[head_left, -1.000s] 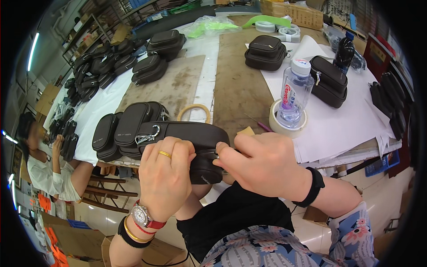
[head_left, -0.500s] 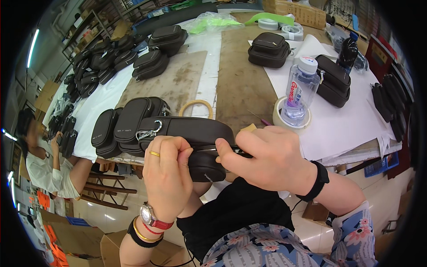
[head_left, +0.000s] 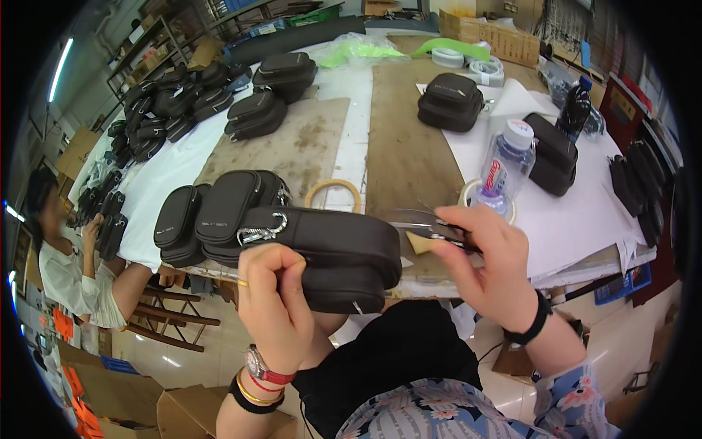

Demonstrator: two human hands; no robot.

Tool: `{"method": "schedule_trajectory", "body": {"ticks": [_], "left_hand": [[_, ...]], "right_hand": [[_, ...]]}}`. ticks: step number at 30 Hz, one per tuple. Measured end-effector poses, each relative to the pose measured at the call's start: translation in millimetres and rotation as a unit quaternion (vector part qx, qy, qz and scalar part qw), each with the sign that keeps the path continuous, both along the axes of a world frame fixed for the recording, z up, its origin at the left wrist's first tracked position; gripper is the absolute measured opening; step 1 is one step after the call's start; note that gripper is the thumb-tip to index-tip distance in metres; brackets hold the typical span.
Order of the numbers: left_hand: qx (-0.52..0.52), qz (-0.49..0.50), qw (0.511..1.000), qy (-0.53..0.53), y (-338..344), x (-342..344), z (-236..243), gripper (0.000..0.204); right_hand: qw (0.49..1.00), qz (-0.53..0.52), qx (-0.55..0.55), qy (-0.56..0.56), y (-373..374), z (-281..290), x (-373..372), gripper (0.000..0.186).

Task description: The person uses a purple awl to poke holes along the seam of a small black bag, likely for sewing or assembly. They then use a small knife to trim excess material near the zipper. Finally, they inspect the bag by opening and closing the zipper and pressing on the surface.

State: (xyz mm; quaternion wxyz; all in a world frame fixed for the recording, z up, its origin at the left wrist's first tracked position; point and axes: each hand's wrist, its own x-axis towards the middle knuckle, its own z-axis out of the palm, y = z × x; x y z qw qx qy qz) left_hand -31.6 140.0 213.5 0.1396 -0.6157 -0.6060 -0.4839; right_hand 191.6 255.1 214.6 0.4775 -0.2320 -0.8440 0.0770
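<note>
My left hand [head_left: 274,304] pinches the near side of a dark leather bag [head_left: 340,245] with a silver clasp on top, held at the table's front edge. My right hand [head_left: 486,263] grips metal-bladed snips [head_left: 442,229] with dark handles, blades pointing left to the bag's right end. A small yellowish piece [head_left: 422,245] lies below the blades. Two dark bags [head_left: 175,227] [head_left: 223,208] stand to the left, behind my left hand. A tan tape ring [head_left: 320,192] lies behind the held bag. A clear bottle [head_left: 504,164] stands beside a white tape roll beyond my right hand.
Piles of dark bags [head_left: 175,102] cover the back left and the right end [head_left: 636,190] of the table [head_left: 398,146]. A dark bottle [head_left: 574,110], green strip [head_left: 453,49], carton [head_left: 490,33] and paper sheets [head_left: 570,234] are also there. A co-worker [head_left: 69,282] sits at the left.
My right hand has left the zipper area of the bag and moved right, and now holds snips with blades showing. My left hand still holds the bag, whose right end is now uncovered.
</note>
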Motion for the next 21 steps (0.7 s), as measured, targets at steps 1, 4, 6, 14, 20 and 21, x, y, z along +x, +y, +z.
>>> {"method": "schedule_trajectory", "body": {"ticks": [1, 4, 6, 14, 20, 21], "left_hand": [[0.005, -0.005, 1.0, -0.014, 0, 0, -2, 0.012], [0.04, -0.026, 0.998, -0.048, 5, -1, -9, 0.012], [0.051, -0.045, 0.994, -0.09, 3, -1, -11, 0.014], [0.012, -0.11, 0.992, 0.056, -4, -3, -3, 0.039], [-0.028, -0.035, 0.992, 0.116, -3, 10, -8, 0.047], [-0.044, -0.036, 0.992, 0.116, -4, 10, -6, 0.046]], "right_hand": [[0.998, -0.03, -0.048, 0.03, -4, -7, 5, 0.024], [0.988, -0.106, -0.106, -0.031, -16, -23, 19, 0.031], [0.984, -0.102, -0.139, -0.043, -18, -31, 23, 0.032], [0.984, -0.123, -0.072, -0.105, -3, -39, 12, 0.043], [0.977, -0.131, -0.027, -0.169, 5, -49, -1, 0.052], [0.976, -0.129, -0.003, -0.175, 6, -48, -2, 0.053]]}}
